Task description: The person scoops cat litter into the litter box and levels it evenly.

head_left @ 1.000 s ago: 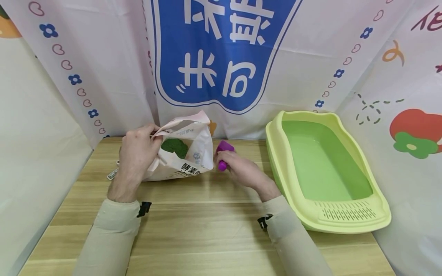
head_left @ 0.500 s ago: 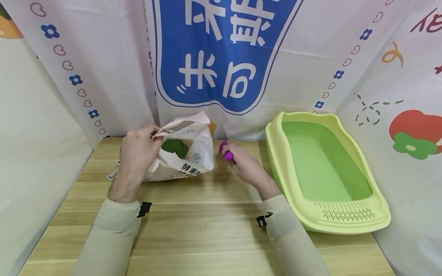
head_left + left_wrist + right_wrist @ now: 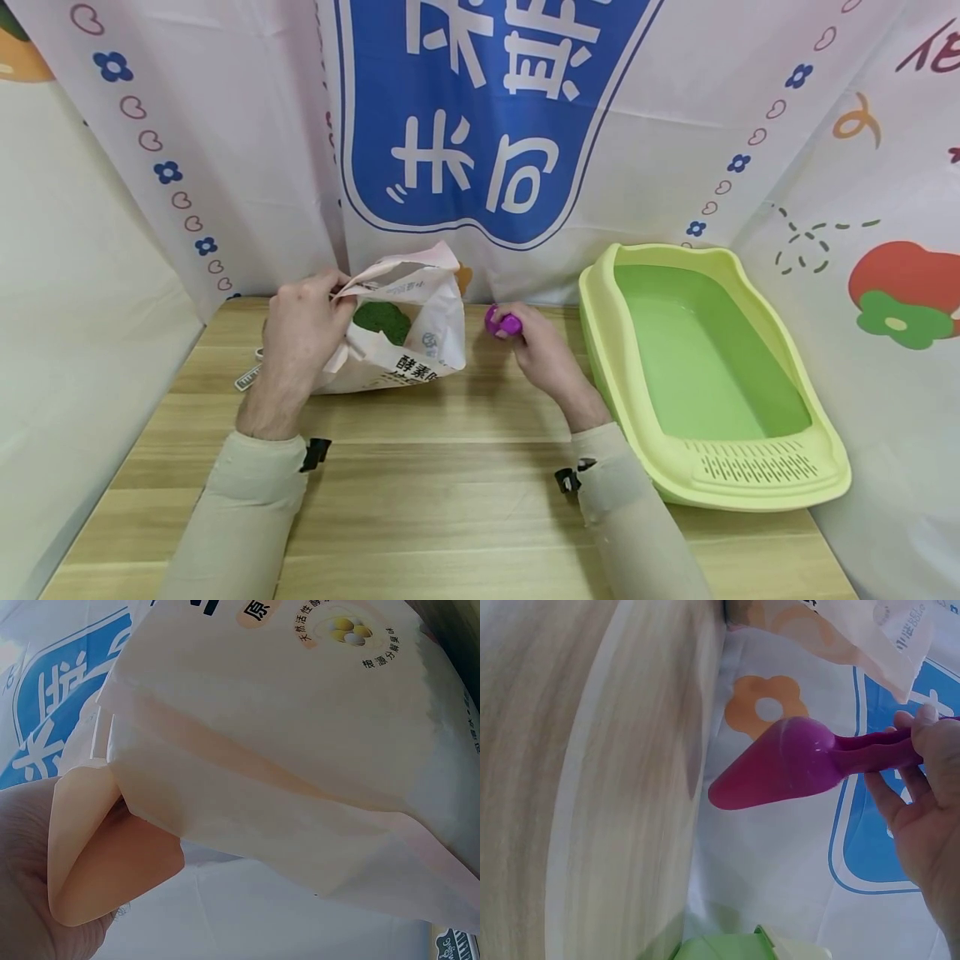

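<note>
My left hand [image 3: 300, 333] pinches the upper left edge of a white-and-pink paper bag [image 3: 442, 333] printed with dark characters. Its mouth gapes, showing dark green granules [image 3: 381, 319] inside. In the left wrist view, a flap of the bag [image 3: 82, 847] folds over the hand and covers most of the fingers. To the right of the bag, my right hand [image 3: 547, 354] grips a purple scoop [image 3: 787, 765] by its handle. The scoop's tapered bowl points at the tabletop in the right wrist view. What the bowl contains is hidden.
A light green litter box [image 3: 757, 492] with a pale yellow-green rim stands right of my right forearm. Partly behind my left wrist, a small white slotted object [image 3: 246, 378] lies on the wooden table [image 3: 435, 517]. Printed cloth [image 3: 645, 192] hangs along the table's back edge.
My right hand has shifted slightly right, away from the bag, and turned the scoop so its handle end faces the head camera. The left hand and bag stay put.
</note>
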Motion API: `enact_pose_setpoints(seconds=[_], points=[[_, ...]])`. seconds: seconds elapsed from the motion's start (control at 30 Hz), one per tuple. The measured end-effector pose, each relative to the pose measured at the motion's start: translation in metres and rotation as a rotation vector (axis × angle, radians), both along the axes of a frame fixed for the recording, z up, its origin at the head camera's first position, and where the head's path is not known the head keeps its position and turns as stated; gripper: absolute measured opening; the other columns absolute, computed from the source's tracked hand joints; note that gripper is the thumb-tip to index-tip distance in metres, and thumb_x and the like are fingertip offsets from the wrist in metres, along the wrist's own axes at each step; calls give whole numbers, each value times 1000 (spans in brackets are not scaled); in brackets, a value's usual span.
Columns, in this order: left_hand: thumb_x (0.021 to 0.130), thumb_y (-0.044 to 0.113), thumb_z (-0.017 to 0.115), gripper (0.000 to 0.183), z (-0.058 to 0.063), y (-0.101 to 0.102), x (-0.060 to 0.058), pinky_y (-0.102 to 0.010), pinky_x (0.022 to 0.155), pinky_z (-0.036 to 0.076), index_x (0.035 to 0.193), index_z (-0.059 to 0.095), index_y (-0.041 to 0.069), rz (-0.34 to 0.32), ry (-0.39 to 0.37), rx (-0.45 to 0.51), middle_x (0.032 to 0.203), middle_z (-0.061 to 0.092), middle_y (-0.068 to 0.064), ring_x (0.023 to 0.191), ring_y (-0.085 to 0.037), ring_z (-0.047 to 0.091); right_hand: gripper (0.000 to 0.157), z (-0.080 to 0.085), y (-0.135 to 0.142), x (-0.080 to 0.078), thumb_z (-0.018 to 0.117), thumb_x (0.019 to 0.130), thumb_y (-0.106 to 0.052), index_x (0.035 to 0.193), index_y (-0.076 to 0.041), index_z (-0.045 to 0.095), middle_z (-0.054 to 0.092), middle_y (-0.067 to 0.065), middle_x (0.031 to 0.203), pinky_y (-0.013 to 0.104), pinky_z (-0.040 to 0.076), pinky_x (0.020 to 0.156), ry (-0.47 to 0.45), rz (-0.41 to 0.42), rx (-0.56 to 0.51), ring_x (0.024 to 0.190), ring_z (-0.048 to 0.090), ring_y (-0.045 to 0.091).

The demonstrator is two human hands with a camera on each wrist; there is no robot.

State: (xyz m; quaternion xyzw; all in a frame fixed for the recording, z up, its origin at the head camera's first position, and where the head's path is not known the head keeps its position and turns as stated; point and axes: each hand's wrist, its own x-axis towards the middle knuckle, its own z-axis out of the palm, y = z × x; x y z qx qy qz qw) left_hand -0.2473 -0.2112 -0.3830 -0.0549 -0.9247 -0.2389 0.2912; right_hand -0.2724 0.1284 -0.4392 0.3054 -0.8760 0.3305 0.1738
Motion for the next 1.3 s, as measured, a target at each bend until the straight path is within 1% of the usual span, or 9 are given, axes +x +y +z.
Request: enact_pose_setpoints(seconds=[0.17, 0.3, 0.4, 0.6, 0.67, 0.9, 1.07, 1.17, 1.3], points=[[99, 15, 70, 13, 0, 0, 0, -52, 59, 61, 106, 77, 8, 1, -1, 2, 98, 81, -19, 72, -41, 77, 19, 5, 2, 1, 68, 98, -2, 116, -9, 66, 73, 10, 120, 41, 55, 110, 33, -11, -97, 121, 70, 28], [99, 15, 70, 13, 0, 0, 0, -53, 58, 61, 106, 77, 8, 4, 2, 2, 98, 81, -19, 72, -42, 77, 24, 9, 3, 1, 67, 95, 8, 113, -7, 64, 74, 10, 117, 39, 57, 109, 67, -11, -183, 119, 72, 27], [99, 15, 69, 13, 0, 0, 0, -53, 59, 61, 106, 77, 8, 5, 2, 0, 97, 81, -19, 73, -42, 77, 24, 11, 4, 2, 63, 95, 14, 110, -5, 61, 74, 10, 114, 36, 57, 108, 73, 5, -245, 117, 73, 27], [99, 15, 69, 12, 0, 0, -1, -53, 59, 61, 106, 77, 9, 6, -4, 2, 97, 81, -18, 73, -41, 77, 10, 18, 4, 5, 61, 100, 6, 107, -1, 58, 74, 14, 109, 33, 57, 109, 65, 59, -368, 111, 73, 31], [99, 15, 70, 12, 0, 0, -1, -52, 59, 61, 106, 77, 8, 6, -5, 2, 97, 81, -18, 72, -40, 77, 8, 22, 4, 7, 61, 101, 4, 107, 0, 57, 74, 16, 108, 31, 57, 109, 72, 75, -398, 111, 73, 32], [99, 15, 69, 12, 1, 1, -1, -52, 59, 61, 105, 77, 9, 2, -12, 4, 98, 81, -18, 72, -40, 77, 11, 35, 7, 13, 57, 99, 11, 108, 5, 54, 73, 21, 110, 31, 56, 110, 68, 126, -483, 114, 72, 35], [99, 16, 70, 12, 1, 2, 0, -52, 60, 61, 105, 77, 8, 2, -20, 3, 98, 81, -19, 72, -40, 77, 10, 46, 9, 18, 56, 99, 11, 108, 7, 55, 74, 23, 113, 33, 55, 113, 71, 154, -496, 118, 71, 34], [99, 16, 70, 12, 1, 2, 0, -52, 60, 61, 105, 77, 8, 0, -19, 5, 98, 81, -19, 72, -39, 77, 10, 51, 10, 22, 56, 99, 12, 108, 8, 54, 74, 25, 112, 35, 55, 112, 95, 180, -510, 119, 72, 28], [99, 16, 69, 12, 1, 1, -1, -52, 59, 61, 104, 77, 8, -2, -9, 2, 97, 81, -19, 72, -39, 77, 9, 59, 10, 25, 54, 98, 15, 106, 13, 51, 71, 31, 107, 39, 56, 112, 126, 266, -588, 118, 73, 18]])
